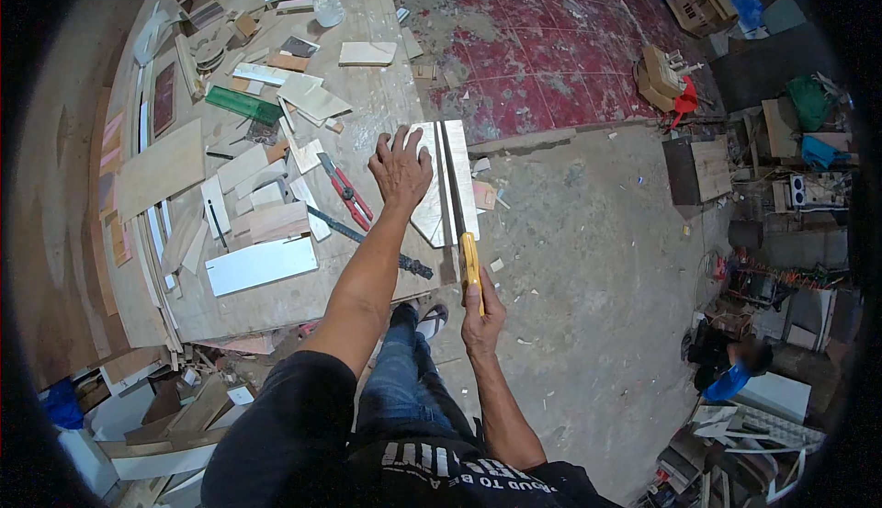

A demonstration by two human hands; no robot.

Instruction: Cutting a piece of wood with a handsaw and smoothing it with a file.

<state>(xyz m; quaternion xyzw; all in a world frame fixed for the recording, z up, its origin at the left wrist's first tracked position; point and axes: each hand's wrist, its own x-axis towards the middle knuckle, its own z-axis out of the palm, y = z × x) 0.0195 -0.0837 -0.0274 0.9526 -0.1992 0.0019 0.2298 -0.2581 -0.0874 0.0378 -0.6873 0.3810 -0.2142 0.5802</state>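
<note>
My right hand (483, 321) is closed round the yellow handle of a handsaw (469, 260). The saw's long dark blade points away from me and lies along a pale wooden board (428, 217), which juts past the right edge of the workbench. My left hand (401, 174) presses on the board's left side, fingers spread, holding nothing. Left of that hand lies a red-handled tool (351, 196) whose exact kind I cannot make out. A long dark bar with a rough black end (413, 266) lies slantwise below it.
Wood offcuts cover the workbench (358, 95), among them a white panel (262, 265) and a green transparent piece (230, 102). Cardboard boxes (657, 76) stand on the floor at far right. Another person (730, 366) is at lower right. Scrap wood (175, 416) piles up at lower left.
</note>
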